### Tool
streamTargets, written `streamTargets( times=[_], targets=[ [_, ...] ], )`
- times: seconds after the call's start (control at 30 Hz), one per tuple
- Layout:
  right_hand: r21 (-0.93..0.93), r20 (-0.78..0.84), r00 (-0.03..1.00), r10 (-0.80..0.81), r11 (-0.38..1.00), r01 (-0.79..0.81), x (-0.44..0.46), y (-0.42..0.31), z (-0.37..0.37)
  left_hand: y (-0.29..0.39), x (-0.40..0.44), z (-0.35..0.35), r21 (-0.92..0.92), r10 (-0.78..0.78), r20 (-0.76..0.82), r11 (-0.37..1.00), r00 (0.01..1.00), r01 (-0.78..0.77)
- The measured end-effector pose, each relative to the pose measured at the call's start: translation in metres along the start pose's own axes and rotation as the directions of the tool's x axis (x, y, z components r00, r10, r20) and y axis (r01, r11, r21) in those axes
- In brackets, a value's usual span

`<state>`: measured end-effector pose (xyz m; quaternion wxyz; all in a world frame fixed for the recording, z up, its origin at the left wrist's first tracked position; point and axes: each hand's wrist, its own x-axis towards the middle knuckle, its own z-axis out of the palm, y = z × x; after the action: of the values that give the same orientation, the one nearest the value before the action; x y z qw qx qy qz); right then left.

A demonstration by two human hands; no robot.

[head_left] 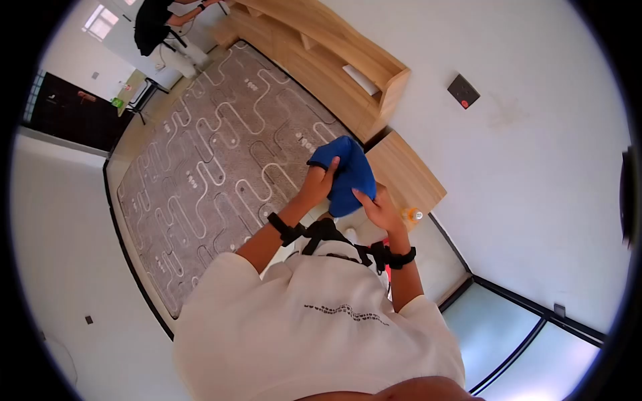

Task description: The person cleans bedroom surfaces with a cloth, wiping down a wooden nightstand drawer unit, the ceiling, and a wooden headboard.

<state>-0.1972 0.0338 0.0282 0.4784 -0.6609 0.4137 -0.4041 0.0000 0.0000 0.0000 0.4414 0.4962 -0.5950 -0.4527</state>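
Note:
A folded blue cloth item with a dark edge (354, 175) is held up in front of me between both hands; I cannot make out its exact kind. My left hand (322, 179) is closed on its left side near the dark edge, thumb on top and the other fingers mostly hidden. On the lower right, my right hand (380, 208) pinches the cloth with its thumb over the surface. Black straps sit around both wrists. Below my right hand, a bottle with orange contents (411, 215) stands close by.
A bare patterned mattress (221, 167) lies to the left. Wooden shelving (334, 57) and a wooden cabinet (404, 170) line the wall. At the far end another person (160, 30) in a dark top stands by the shelving. A small table (137, 93) is near the dark door (73, 110).

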Motion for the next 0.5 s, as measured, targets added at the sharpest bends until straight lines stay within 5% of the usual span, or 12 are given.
streamTargets(
  times=[0.1, 0.17, 0.2, 0.23, 0.3, 0.37, 0.5],
  targets=[
    [-0.011, -0.059, 0.995, 0.076, 0.997, -0.077, -0.006, -0.006, -0.004, -0.014, -0.008, 0.015, 0.078, 0.117, 0.111, 0.989, 0.987, -0.126],
    [-0.174, -0.221, 0.975, -0.031, 0.985, -0.009, -0.014, 0.022, -0.022, -0.049, -0.009, 0.051, 0.38, 0.285, 0.4, 0.813, 0.871, -0.441],
    [-0.028, -0.24, 0.948, 0.209, 0.975, -0.222, -0.018, 0.021, -0.038, -0.044, -0.003, 0.072, 0.32, 0.258, 0.393, 0.862, 0.883, -0.394],
    [-0.025, -0.262, 0.961, 0.085, 0.995, -0.095, 0.066, 0.025, -0.033, -0.022, 0.085, 0.031, 0.241, 0.338, 0.343, 0.87, 0.876, -0.43],
    [0.061, -0.217, 0.974, 0.069, 0.997, -0.057, 0.085, 0.013, -0.029, -0.011, 0.111, 0.027, 0.084, 0.307, 0.306, 0.934, 0.901, -0.347],
    [-0.066, -0.094, 0.988, 0.123, 0.989, -0.13, 0.122, 0.02, -0.049, -0.012, 0.157, 0.016, -0.043, 0.186, 0.255, 0.983, 0.949, -0.181],
    [-0.289, 0.118, 0.91, 0.398, 0.89, -0.352, 0.178, 0.022, -0.093, -0.048, 0.208, 0.006, -0.041, 0.304, 0.376, 0.949, 0.875, -0.312]
  ],
)
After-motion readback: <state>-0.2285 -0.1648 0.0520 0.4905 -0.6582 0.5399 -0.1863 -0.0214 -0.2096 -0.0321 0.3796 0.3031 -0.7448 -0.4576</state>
